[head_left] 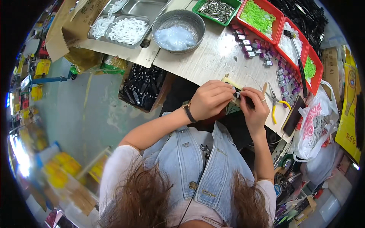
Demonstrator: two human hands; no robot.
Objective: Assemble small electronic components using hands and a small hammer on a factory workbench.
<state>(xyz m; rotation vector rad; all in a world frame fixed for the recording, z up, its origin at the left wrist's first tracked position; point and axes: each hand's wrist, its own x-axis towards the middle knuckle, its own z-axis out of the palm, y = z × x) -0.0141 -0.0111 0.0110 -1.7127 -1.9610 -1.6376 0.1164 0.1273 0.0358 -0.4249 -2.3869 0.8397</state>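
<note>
My left hand (pixel 213 99), with a dark-strapped watch on its wrist, reaches in at the table's near edge, fingertips closed in a pinch. Facing it is my right hand (pixel 254 108), a ring on one finger, its thumb and fingers also pinched. Between the fingertips is a small black part (pixel 238 93) with white bits; its kind is too small to make out. It lies against a cream-coloured block (pixel 229 81) at the edge. Right of my right hand, pliers (pixel 276 102) with yellow handles rest on the table.
Metal trays (pixel 127 31) of white plastic pieces and a round metal bowl (pixel 178 31) stand at the back left. A green tray (pixel 216 10) holds metal pins; red trays (pixel 273 32) hold green and white pieces. Purple-and-silver parts (pixel 283 81) line the right. Below left, a box (pixel 142 87) contains black parts.
</note>
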